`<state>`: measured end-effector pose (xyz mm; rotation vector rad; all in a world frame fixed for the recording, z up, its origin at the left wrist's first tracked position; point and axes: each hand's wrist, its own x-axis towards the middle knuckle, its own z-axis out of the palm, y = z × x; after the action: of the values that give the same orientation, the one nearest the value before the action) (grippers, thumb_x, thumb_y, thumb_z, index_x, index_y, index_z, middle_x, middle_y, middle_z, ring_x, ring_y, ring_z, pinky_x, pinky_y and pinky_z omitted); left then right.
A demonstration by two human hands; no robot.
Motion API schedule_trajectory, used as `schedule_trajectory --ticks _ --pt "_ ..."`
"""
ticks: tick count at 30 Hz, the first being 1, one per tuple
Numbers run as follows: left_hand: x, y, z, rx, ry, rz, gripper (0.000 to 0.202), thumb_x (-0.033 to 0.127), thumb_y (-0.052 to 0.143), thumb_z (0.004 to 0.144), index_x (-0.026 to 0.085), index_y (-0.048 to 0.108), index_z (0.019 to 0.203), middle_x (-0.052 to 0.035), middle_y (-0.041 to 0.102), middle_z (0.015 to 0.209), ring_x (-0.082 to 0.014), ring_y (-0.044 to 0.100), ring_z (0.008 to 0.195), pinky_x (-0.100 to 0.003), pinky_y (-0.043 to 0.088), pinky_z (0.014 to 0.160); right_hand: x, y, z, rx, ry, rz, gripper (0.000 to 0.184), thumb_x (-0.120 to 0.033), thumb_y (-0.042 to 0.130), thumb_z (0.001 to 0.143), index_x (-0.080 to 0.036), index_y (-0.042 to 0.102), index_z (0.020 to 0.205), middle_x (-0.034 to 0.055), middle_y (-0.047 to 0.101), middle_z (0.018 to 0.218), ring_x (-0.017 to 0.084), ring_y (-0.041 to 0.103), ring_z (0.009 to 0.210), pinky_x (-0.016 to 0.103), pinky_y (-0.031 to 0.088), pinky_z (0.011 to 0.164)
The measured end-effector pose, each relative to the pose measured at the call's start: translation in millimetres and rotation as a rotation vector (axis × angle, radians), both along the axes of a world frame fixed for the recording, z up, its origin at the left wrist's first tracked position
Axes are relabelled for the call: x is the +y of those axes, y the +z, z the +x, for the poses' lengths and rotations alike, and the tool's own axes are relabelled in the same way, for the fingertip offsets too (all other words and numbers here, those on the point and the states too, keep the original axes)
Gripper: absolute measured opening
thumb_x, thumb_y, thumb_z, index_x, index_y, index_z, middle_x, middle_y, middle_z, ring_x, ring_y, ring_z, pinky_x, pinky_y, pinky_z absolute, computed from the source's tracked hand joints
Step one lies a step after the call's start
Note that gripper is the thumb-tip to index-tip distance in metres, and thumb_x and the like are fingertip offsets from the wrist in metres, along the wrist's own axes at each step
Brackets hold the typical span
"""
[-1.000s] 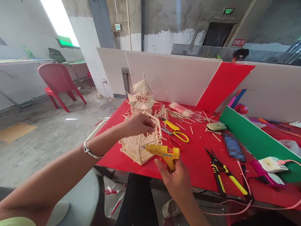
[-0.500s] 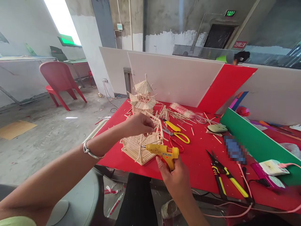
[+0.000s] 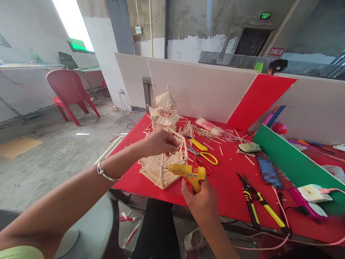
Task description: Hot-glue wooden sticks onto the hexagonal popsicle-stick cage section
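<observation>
A yellow hot glue gun [image 3: 188, 172] is gripped in my right hand [image 3: 202, 199], its nozzle pointing left at a corner post of a six-sided frame of thin wooden sticks [image 3: 153, 174]. My left hand [image 3: 160, 143] is closed in a pinch over that frame's upper rim. What its fingertips hold is too small and covered to make out. Right behind the frame stands a tiered stick pagoda [image 3: 165, 111] with pointed roofs, its lower part covered by my left hand.
Yellow-handled scissors [image 3: 205, 156] and red-handled pliers [image 3: 202, 166] lie right of the frame. Loose sticks and a bundle of sticks [image 3: 208, 126] are behind. Black-yellow cutters [image 3: 258, 205], a power strip [image 3: 309, 207] with cords and a green board [image 3: 293, 154] occupy the right side.
Hardly anything differs. Both hands and the glue gun hold nearly the same places against the stick frame, while the whole view has shifted very slightly.
</observation>
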<state>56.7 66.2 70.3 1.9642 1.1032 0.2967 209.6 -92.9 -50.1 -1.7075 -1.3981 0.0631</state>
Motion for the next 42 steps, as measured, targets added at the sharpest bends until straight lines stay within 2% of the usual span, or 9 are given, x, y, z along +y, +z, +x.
schedule_trajectory --ticks 9,20,36,42 --pt "0.0 -0.8 0.2 0.006 -0.004 -0.01 0.02 0.034 0.069 0.072 0.018 0.074 0.082 -0.0015 0.068 0.061 -0.0132 0.061 0.06 -0.028 0.041 0.058 0.4 0.2 0.4 -0.02 0.007 0.02 0.02 -0.037 0.055 0.082 -0.018 0.059 0.087 -0.0054 0.053 0.052 0.014 0.052 0.043 0.024 0.039 0.044" --pt "-1.9 0.3 0.6 -0.022 -0.01 -0.02 0.016 0.032 0.069 0.07 0.018 0.072 0.077 -0.0006 0.069 0.062 -0.0133 0.064 0.06 -0.028 0.045 0.062 -1.3 0.3 1.3 0.035 -0.004 -0.051 0.02 -0.036 0.054 0.079 -0.019 0.06 0.088 -0.0016 0.061 0.055 0.017 0.059 0.047 0.026 0.042 0.046" --pt "-0.3 -2.9 3.4 -0.036 -0.043 -0.038 0.015 0.032 0.069 0.069 0.018 0.072 0.076 -0.0019 0.069 0.063 -0.0131 0.065 0.06 -0.026 0.043 0.057 -0.1 -0.4 0.0 0.029 -0.007 -0.049 0.016 -0.035 0.052 0.078 -0.02 0.057 0.083 -0.0033 0.055 0.052 0.017 0.056 0.045 0.027 0.041 0.046" --pt "-1.4 0.1 4.8 -0.033 -0.044 -0.063 0.014 0.03 0.069 0.069 0.018 0.071 0.076 -0.0016 0.068 0.063 -0.0139 0.065 0.06 -0.027 0.042 0.057 -0.1 1.2 0.4 0.019 0.007 -0.031 0.016 -0.033 0.051 0.078 -0.019 0.058 0.083 -0.0033 0.055 0.051 0.016 0.054 0.043 0.026 0.041 0.046"
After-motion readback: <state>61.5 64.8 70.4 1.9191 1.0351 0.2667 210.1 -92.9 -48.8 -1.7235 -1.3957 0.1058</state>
